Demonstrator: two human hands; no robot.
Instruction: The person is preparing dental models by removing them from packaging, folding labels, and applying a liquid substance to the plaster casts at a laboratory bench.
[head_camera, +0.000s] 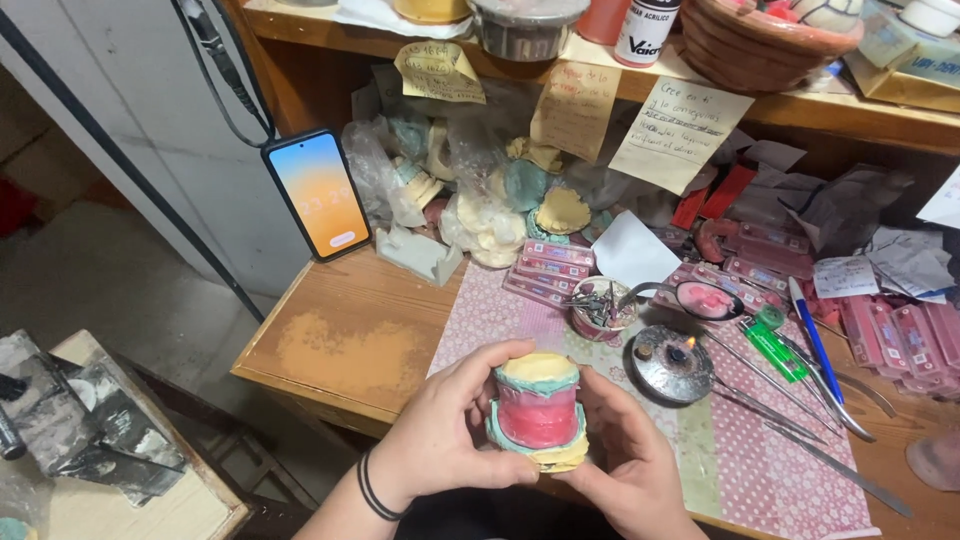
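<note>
Both my hands hold a dental cast model (538, 410) above the near edge of the wooden table (350, 345). It has pink wax in the middle, teal bands and yellow stone at top and bottom. My left hand (440, 430) wraps its left side, with the thumb over the top. Supporting the model's right side and underside is my right hand (625, 455). A black band sits on my left wrist.
A small lit burner (672, 362) stands just right of my hands. Beyond it lie metal tools (800, 410), a green lighter (772, 345), a blue pen (815, 335), a cup of instruments (600, 305), pink wax boxes (548, 270), bagged casts (480, 200) and a propped phone (318, 193).
</note>
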